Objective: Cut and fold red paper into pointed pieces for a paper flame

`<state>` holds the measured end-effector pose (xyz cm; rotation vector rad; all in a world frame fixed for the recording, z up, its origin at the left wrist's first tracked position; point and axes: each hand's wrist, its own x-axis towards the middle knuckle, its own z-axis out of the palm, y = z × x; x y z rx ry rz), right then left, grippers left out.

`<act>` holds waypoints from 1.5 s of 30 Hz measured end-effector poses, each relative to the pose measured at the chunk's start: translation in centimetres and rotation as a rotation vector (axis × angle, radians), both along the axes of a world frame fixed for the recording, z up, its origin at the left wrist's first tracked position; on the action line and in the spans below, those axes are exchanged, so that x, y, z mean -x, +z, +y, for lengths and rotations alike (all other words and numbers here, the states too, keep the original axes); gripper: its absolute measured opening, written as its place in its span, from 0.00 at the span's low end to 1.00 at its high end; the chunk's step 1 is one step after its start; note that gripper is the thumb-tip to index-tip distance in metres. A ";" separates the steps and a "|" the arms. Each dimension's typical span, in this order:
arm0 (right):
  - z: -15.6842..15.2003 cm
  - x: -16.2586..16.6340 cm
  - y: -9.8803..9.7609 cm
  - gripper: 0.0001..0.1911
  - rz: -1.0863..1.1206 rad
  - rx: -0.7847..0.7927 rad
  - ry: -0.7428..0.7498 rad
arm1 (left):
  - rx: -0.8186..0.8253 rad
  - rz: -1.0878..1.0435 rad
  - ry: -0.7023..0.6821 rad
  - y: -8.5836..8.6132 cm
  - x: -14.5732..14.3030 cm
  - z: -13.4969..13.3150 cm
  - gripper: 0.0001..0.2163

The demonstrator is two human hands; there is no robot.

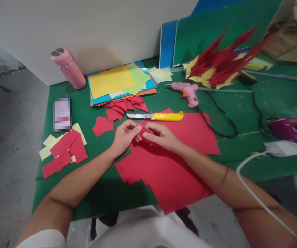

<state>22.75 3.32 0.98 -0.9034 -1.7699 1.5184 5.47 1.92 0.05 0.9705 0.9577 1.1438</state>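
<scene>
Between both hands is a small folded piece of red paper (147, 133). My left hand (126, 135) pinches its left end between thumb and fingers. On its right side, the thumb and curled fingers of my right hand (162, 136) close round it. Large sheets of red paper (174, 172) lie below the hands, overlapping one another. Just beyond the hands rests a yellow utility knife (167, 116), its blade out and pointing left. Several folded red paper pieces (116, 109) are piled to the left of the knife.
Coloured paper sheets (109, 84) are stacked at the back, beside a pink bottle (69, 69). A phone (62, 114) and red and yellow strips (64, 148) lie left. Rightward are a pink glue gun (187, 90) with its cable, red-and-yellow paper flames (221, 65) and a white power strip (280, 148).
</scene>
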 end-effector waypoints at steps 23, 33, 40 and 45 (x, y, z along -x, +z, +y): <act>0.2 -0.4 0.2 0.14 -0.163 -0.261 -0.101 | -0.072 0.173 0.028 0.3 -0.1 -0.6 0.17; -0.2 0.0 -0.1 0.12 -0.163 -0.377 -0.055 | -0.178 0.213 0.099 0.4 -0.1 -1.1 0.15; 0.1 0.0 0.0 0.14 -0.162 -0.251 -0.186 | -0.177 0.121 0.131 -0.3 -0.6 -0.8 0.18; 0.1 0.0 -0.2 0.12 -0.142 -0.170 -0.261 | -0.191 0.102 0.142 -0.5 -0.7 -0.7 0.19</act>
